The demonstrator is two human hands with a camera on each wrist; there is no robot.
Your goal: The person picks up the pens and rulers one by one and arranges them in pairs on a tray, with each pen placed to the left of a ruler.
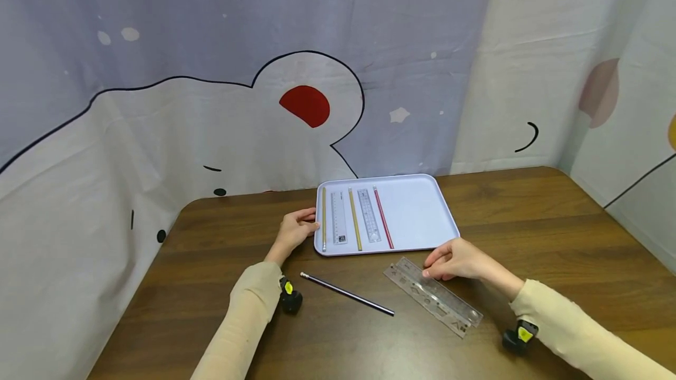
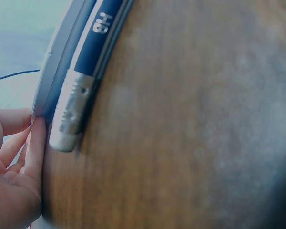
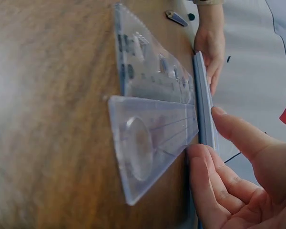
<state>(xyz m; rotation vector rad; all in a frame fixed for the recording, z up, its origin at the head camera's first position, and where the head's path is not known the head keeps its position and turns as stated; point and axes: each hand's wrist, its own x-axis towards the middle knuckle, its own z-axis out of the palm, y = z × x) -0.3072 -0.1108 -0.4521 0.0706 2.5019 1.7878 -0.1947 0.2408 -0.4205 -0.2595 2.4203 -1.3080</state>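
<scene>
Transparent plastic stencil ruler (image 1: 422,295) and plain-edged clear ruler (image 1: 453,299), overlapping on the worktop (image 1: 185,286), long axes running from 10 to 4 o'clock, with 12 o'clock as the far side in the head view. The right hand (image 1: 459,260) is the nearer: from its fingertips the bulk of the pair lies toward 5 o'clock. Its fingers stand parted from the thumb in the right wrist view; whether they touch the clear ruler cannot be told. The left hand (image 1: 294,232), at 10 o'clock from the pair, pinches the 9 o'clock rim of the tray (image 1: 417,216) between thumb and fingers. A dark pencil (image 1: 348,294) lies at 9 o'clock from the pair, eraser toward 10. The tray, at 11 o'clock, bears alternating pencils (image 1: 324,219) and rulers (image 1: 338,219), a red pencil (image 1: 384,219) at the row's 3 o'clock end. The worktop is brown and wood-grained; beyond it hangs printed cloth (image 1: 401,46), lilac and white.
</scene>
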